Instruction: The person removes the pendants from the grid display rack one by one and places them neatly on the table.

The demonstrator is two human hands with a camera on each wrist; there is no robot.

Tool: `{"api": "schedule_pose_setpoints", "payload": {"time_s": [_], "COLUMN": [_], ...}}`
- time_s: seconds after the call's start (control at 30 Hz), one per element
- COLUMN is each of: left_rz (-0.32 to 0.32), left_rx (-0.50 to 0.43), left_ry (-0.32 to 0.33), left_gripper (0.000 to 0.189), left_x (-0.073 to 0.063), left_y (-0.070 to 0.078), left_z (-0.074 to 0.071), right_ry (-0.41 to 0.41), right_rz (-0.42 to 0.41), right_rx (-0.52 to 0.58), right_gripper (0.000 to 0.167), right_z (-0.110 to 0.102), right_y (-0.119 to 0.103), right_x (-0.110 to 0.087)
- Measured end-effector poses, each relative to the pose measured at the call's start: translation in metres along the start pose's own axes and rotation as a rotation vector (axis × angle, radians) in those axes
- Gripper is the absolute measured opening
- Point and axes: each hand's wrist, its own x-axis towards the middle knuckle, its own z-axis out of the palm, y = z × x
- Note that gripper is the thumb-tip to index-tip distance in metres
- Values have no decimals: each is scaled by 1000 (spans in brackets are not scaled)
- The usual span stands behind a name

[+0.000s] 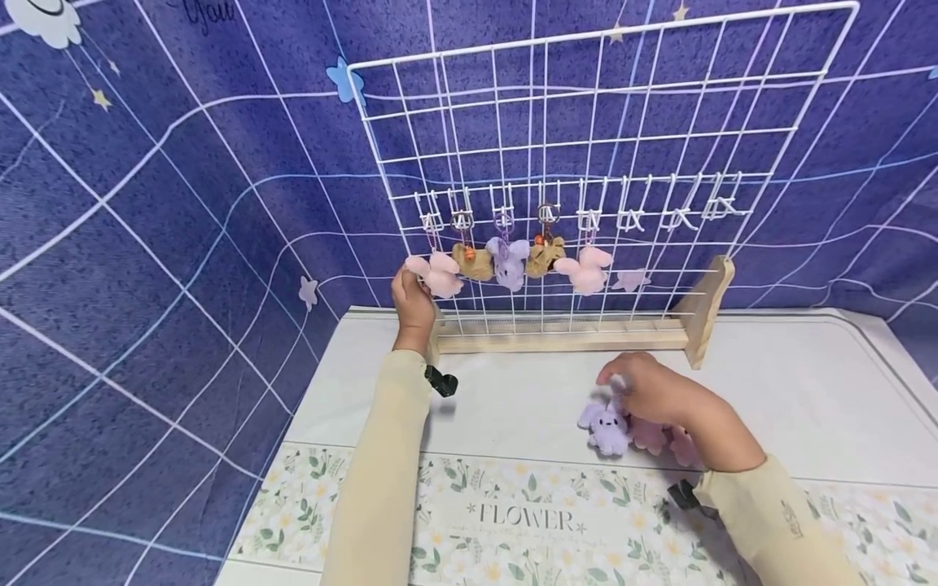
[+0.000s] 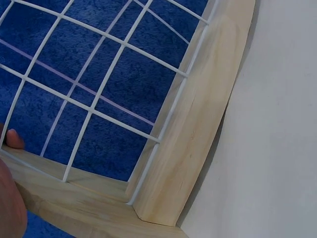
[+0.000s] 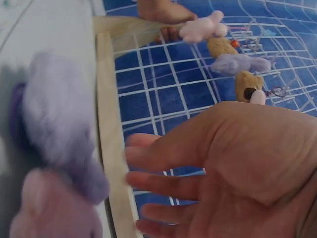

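Note:
At the left end of a white wire grid rack (image 1: 528, 138), my left hand (image 1: 414, 305) grips the wooden upright. One of its fingertips (image 2: 15, 139) shows behind the wires in the left wrist view. My right hand (image 1: 648, 389) is over the table, its fingers nearly straight and holding nothing in the right wrist view. Beside it lies a purple bunny plush keychain (image 1: 608, 430). Pink plush keychains (image 1: 648, 436) lie partly hidden under that hand. Hanging from the rack hooks are a pink plush (image 1: 442, 275), a purple bunny (image 1: 509, 264) and several others.
Bare white hooks (image 1: 680, 218) line the right part of the grid. A wooden base (image 1: 564, 336) carries the rack, with an end post (image 1: 711, 309) at right. A floral mat (image 1: 523, 521) lettered "FLOWER" covers the front. Blue patterned cloth (image 1: 146, 285) hangs behind and at left.

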Motion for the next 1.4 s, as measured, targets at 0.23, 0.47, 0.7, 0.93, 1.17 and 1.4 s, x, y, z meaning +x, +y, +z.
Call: {"api": "schedule_pose_setpoints", "payload": {"time_s": [0.23, 0.47, 0.7, 0.93, 1.17, 1.4], "left_rz": [14, 33, 27, 48, 33, 52], "left_rx": [20, 49, 23, 49, 25, 40], "left_ry": [-4, 7, -3, -19, -11, -9], "left_gripper": [27, 28, 31, 31, 28, 27], "left_x": [0, -1, -2, 0, -1, -1], "left_y": [-1, 0, 1, 0, -2, 2], "left_z": [0, 0, 0, -2, -2, -1], "right_ry": [230, 137, 70, 89, 6, -43], "right_rz": [98, 241, 250, 129, 39, -68], "right_rx": [429, 1622, 2231, 2356, 2384, 2322], "right_gripper": [39, 22, 26, 21, 42, 41], "right_z": [-5, -21, -19, -19, -22, -26], "right_y": [-7, 0, 8, -1, -8, -19], "right_x": [28, 57, 66, 68, 67, 63]}}
